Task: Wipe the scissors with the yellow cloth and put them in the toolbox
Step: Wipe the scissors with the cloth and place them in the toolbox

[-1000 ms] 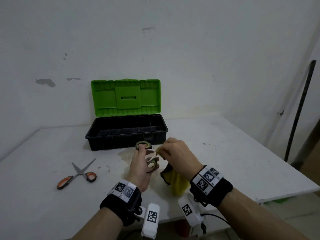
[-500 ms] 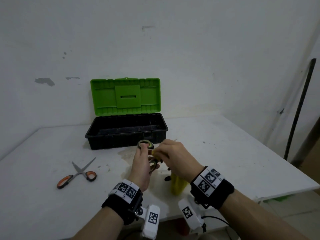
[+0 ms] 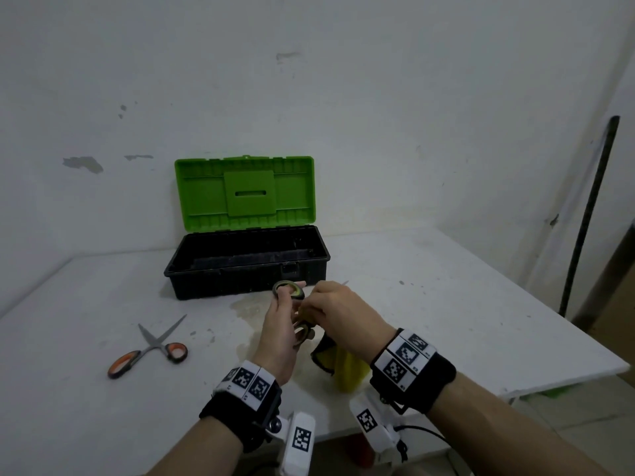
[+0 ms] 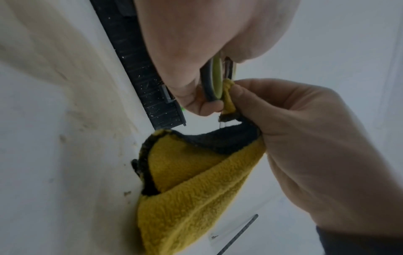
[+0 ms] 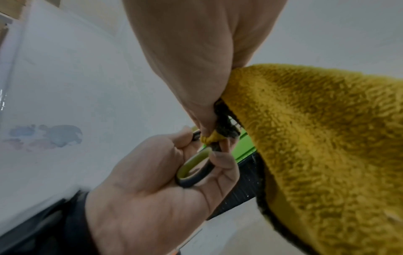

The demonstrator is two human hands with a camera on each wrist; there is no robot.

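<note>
My left hand [image 3: 280, 333] grips a pair of scissors by its black and olive-green handle loops [image 3: 288, 289], just in front of the toolbox. In the right wrist view one handle loop [image 5: 195, 170] lies across the left palm [image 5: 152, 186]. My right hand [image 3: 331, 312] pinches the yellow cloth [image 3: 345, 367] with a dark edge against the scissors; the blades are mostly hidden, and only a tip [image 3: 344, 283] shows past the fingers. The cloth [image 4: 196, 189] hangs down to the table. The black toolbox [image 3: 247, 262] stands open with its green lid [image 3: 244, 194] upright.
A second pair of scissors with orange and grey handles [image 3: 151, 348] lies open on the white table [image 3: 464, 304] at the left. A yellowish stain marks the table by the toolbox. The table's right edge drops off; a dark pole [image 3: 587, 214] leans on the wall.
My right hand with the cloth has slid from near the handles toward the blades and back close to the left hand. The left hand holds the scissors almost still.
</note>
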